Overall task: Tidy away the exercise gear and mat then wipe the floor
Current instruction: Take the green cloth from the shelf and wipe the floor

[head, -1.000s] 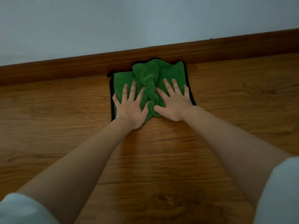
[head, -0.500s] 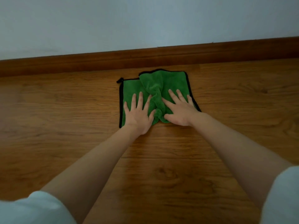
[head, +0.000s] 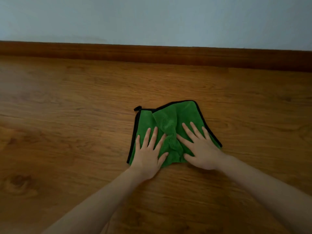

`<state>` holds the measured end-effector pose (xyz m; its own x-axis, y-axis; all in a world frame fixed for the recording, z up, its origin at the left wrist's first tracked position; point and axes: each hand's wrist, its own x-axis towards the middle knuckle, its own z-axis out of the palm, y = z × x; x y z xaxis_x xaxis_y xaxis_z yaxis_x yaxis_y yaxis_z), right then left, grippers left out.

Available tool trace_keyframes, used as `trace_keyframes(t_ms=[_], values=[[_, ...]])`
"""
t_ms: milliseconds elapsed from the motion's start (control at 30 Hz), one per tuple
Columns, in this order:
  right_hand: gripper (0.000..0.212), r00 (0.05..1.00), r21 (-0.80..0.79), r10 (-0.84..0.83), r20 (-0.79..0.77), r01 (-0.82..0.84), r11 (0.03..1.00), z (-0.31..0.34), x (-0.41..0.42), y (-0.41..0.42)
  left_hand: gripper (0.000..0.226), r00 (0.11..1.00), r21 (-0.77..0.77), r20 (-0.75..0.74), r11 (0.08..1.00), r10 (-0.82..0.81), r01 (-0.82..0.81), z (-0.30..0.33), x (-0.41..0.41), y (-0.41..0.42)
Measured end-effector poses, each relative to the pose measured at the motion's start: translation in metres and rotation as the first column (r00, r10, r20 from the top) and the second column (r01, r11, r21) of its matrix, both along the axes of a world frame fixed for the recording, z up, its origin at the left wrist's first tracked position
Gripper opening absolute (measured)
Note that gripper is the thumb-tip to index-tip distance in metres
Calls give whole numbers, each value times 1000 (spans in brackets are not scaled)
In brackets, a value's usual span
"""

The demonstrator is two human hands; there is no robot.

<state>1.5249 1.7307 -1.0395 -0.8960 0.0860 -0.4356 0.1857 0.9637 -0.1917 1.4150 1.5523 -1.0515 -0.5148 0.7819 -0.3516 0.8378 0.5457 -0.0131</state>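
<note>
Both arms extended forward, bare forearms converging. Left hand (head: 147,155) flat, palm down, fingers spread straight. Right hand (head: 201,152) flat beside it, fingers splayed, thumbs pointing inward.

Bare floor (head: 76,132) is lying open left, right and ahead of the green cloth (head: 170,119). Only the skirting board (head: 152,54) and wall (head: 152,19) are blocking the far edge.

A room in a home is suggested: a wood-grain plank floor (head: 84,132) is seen running up to a dark brown wooden skirting board (head: 152,54), above which a plain pale wall (head: 152,19) is painted. A green cleaning cloth (head: 170,122) is spread on the floor.
</note>
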Motion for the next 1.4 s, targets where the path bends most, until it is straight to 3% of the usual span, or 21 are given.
trace_keyframes(t_ms=[133,233,367,500,933,1067,1267,1400], values=[[73,998,-42,68,-9,-68,997,-3,27,-38,63,1000,70,-23,997,-15,17,-2,23,-51],[78,976,23,149,-159,-148,989,-12,46,-65,59,999,53,-3,997,-48,48,-3,37,-88],[93,930,63,302,-208,-295,953,-16,57,-92,61,995,57,-24,994,-96,97,-4,56,-131],[94,881,87,404,-248,-395,915,-15,64,-113,67,992,51,-35,992,-117,119,-3,67,-163],[62,935,46,310,-173,-306,951,-7,65,-117,74,987,6,3,987,-159,159,3,64,-168],[63,941,65,272,-203,-265,962,-6,70,-126,84,988,-6,1,988,-153,153,1,63,-170],[68,939,107,271,-210,-254,961,-9,73,-133,77,998,51,37,997,-55,53,7,68,-170],[75,927,96,335,-170,-323,942,-6,69,-152,77,996,51,26,995,-83,81,3,64,-192]])
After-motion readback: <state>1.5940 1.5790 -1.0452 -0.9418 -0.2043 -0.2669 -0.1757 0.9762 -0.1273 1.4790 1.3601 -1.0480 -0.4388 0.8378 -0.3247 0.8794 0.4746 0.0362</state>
